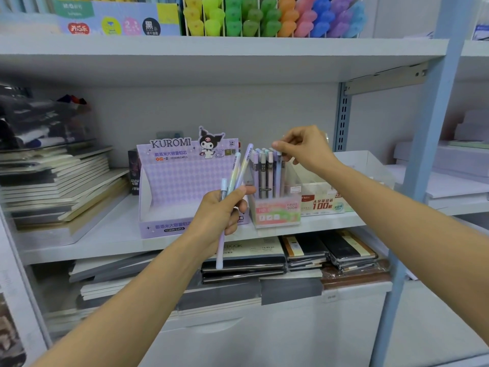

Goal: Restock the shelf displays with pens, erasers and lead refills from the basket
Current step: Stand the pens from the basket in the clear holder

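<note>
My left hand (221,215) grips a small bunch of pastel lead refill tubes (239,170), fanned upward in front of the middle shelf. Just to their right stands a clear pink display box (275,213) marked FRUIT SODA, filled with upright refill tubes (267,173). My right hand (304,149) hovers over those tubes, its fingertips pinching the top of one at the box's right side. A purple Kuromi display box (185,178) stands behind my left hand, and its tray looks empty.
A red and white refill box (322,201) sits to the right of the pink one. Stacked notebooks (60,186) fill the shelf's left end and the shelf below. Coloured highlighters (270,17) line the top shelf. A blue shelf upright (428,160) stands at the right.
</note>
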Tool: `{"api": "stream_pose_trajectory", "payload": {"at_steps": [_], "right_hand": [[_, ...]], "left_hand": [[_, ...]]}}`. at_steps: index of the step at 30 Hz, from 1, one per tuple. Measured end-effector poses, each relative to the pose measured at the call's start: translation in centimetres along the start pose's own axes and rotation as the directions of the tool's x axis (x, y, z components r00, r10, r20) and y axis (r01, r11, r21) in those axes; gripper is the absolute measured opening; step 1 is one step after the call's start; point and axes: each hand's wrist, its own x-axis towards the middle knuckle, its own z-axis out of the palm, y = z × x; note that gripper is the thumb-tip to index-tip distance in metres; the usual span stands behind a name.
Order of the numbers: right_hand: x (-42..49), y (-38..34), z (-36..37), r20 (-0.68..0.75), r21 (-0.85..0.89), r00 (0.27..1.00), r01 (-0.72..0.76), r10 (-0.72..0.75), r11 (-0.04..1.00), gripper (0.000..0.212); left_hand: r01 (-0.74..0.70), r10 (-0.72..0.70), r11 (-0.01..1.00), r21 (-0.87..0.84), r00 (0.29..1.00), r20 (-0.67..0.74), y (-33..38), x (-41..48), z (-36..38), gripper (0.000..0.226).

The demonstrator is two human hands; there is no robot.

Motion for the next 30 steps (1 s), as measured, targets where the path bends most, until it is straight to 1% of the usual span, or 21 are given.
{"api": "stream_pose_trajectory", "payload": {"at_steps": [7,9,10,11,12,14,15,16,17,19,21,22,23,25,27,29,30], "right_hand": [[-0.9,0.4,0.6,-0.012,-0.041,0.999,-0.040,0.039,0.998,0.030],[-1.2,-0.3,0.1,-0.058,-0.006,0.998,-0.027,0.026,1.000,0.030],[-1.4,-0.9,-0.2,-0.080,0.034,0.997,-0.009,0.012,0.999,0.031],[-1.7,-1.5,-0.4,-0.071,0.101,0.998,0.009,-0.002,0.995,0.032],[-2.1,-2.1,-0.6,-0.015,0.197,1.000,0.019,-0.016,0.980,0.033],[-3.1,-3.0,-0.6,0.190,0.366,0.979,-0.006,-0.068,0.930,0.034],[-3.6,-3.4,-0.5,0.286,0.394,0.952,-0.013,-0.109,0.919,0.032],[-4.1,-3.6,-0.4,0.352,0.403,0.924,-0.007,-0.148,0.915,0.028],[-4.4,-3.6,-0.4,0.378,0.415,0.909,0.004,-0.177,0.910,0.024],[-4.8,-3.7,-0.5,0.328,0.466,0.928,0.001,-0.174,0.885,0.015],[-4.9,-3.4,-1.1,0.240,0.519,0.963,-0.023,-0.120,0.855,0.012],[-5.0,-3.1,-1.5,0.233,0.528,0.967,-0.038,-0.101,0.849,0.012],[-5.2,-2.8,-1.8,0.270,0.513,0.958,-0.060,-0.094,0.856,0.014],[-5.9,-2.0,-2.2,0.431,0.418,0.896,-0.096,-0.104,0.903,0.022],[-6.8,-1.5,-2.2,0.591,0.315,0.800,-0.104,-0.109,0.943,0.025],[-7.6,-1.3,-1.7,0.683,0.293,0.722,-0.132,-0.111,0.947,0.023],[-7.9,-1.2,-1.3,0.701,0.299,0.704,-0.147,-0.113,0.943,0.023]], "left_hand": [[0.014,-0.014,1.000,0.014,1.000,0.019,-0.1,-0.2,-0.1,0.026],[0.016,-0.017,1.000,0.013,1.000,0.026,0.1,-0.4,-0.2,0.026],[0.014,-0.015,1.000,0.014,0.999,0.029,0.2,-0.5,-0.1,0.026],[0.013,-0.013,1.000,0.017,0.999,0.031,0.3,-0.6,-0.1,0.026],[0.012,-0.013,1.000,0.021,0.999,0.034,0.4,-0.7,0.0,0.026],[0.013,-0.015,0.999,0.032,0.999,0.051,0.6,-1.0,0.3,0.025],[0.013,-0.016,0.999,0.046,0.998,0.062,0.7,-1.1,0.5,0.025],[0.016,-0.020,0.998,0.064,0.997,0.070,0.8,-1.3,0.6,0.024],[0.021,-0.027,0.997,0.078,0.997,0.071,0.9,-1.5,0.6,0.023],[0.034,-0.037,0.998,0.060,0.998,0.048,1.0,-1.8,0.4,0.021],[0.035,-0.035,0.999,0.005,0.999,-0.021,1.1,-1.9,-0.2,0.022],[0.027,-0.029,0.999,-0.018,0.997,-0.066,1.1,-1.9,-0.6,0.024],[0.012,-0.016,0.999,-0.037,0.994,-0.111,1.1,-1.9,-0.9,0.026],[-0.032,0.017,0.997,-0.070,0.980,-0.201,1.2,-1.8,-1.3,0.026],[-0.063,0.037,0.994,-0.087,0.960,-0.279,1.3,-1.8,-1.2,0.025],[-0.078,0.043,0.992,-0.100,0.950,-0.310,1.3,-1.8,-0.6,0.019],[-0.087,0.049,0.990,-0.114,0.952,-0.302,1.3,-1.9,-0.3,0.016]]}}
